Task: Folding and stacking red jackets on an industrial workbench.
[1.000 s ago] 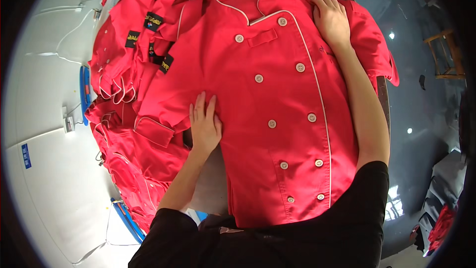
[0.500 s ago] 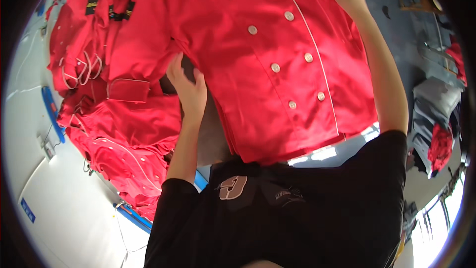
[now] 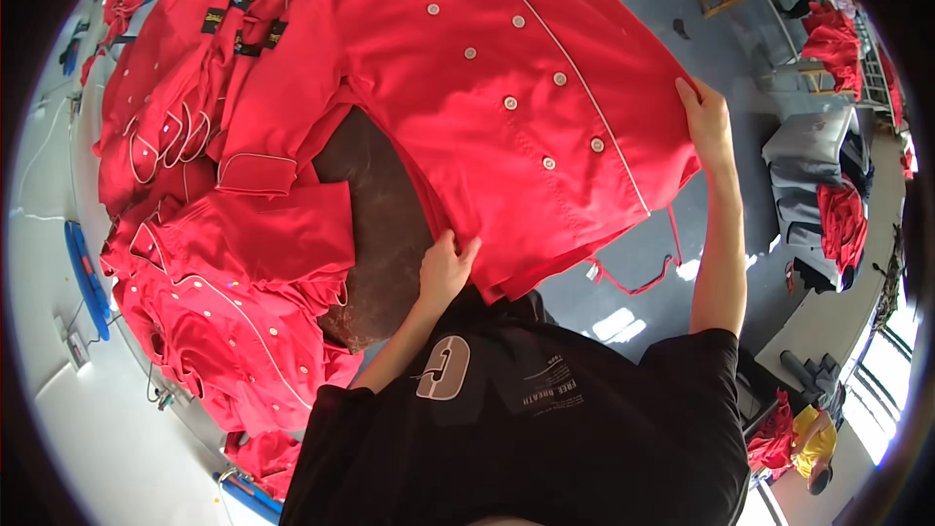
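Head view: left hand and right hand are clamping a red jacket; black labels are showing yellow lettering.

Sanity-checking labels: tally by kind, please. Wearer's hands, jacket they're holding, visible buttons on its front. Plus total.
Hands: 2 (left hand, right hand)
Red double-breasted jacket: 1
Pale round buttons: 10, one cut off by the top edge
Total: 13
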Demonstrator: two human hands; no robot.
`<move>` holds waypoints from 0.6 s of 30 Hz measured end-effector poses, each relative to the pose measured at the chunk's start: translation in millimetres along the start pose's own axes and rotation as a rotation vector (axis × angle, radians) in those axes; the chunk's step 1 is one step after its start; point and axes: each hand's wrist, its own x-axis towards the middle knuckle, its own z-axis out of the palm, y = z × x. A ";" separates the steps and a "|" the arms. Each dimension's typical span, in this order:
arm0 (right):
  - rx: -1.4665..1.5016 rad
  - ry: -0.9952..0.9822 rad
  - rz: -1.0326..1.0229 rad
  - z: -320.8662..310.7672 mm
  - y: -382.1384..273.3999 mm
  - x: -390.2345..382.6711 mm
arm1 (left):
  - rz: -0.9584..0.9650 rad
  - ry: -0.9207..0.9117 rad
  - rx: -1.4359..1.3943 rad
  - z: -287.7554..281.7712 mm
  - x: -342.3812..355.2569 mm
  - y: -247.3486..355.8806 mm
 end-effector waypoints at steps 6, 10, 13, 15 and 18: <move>0.044 -0.081 -0.041 -16.8 32.0 -16.0 | 0.154 -0.342 -0.198 -31.5 -13.4 -19.5; -0.137 -0.130 0.019 -19.1 47.7 -23.0 | -0.035 -0.790 -0.840 -47.7 -34.2 -33.8; -0.202 -0.184 -0.095 34.0 113.9 -32.4 | 0.025 -0.326 -0.411 -11.5 -11.2 -24.5; -0.201 -0.192 -0.160 44.6 110.5 -29.4 | 0.063 -0.171 -0.175 1.4 1.1 -17.8; -0.096 -0.180 0.063 35.4 98.1 -31.3 | 0.079 -0.051 0.144 -14.7 -9.2 10.6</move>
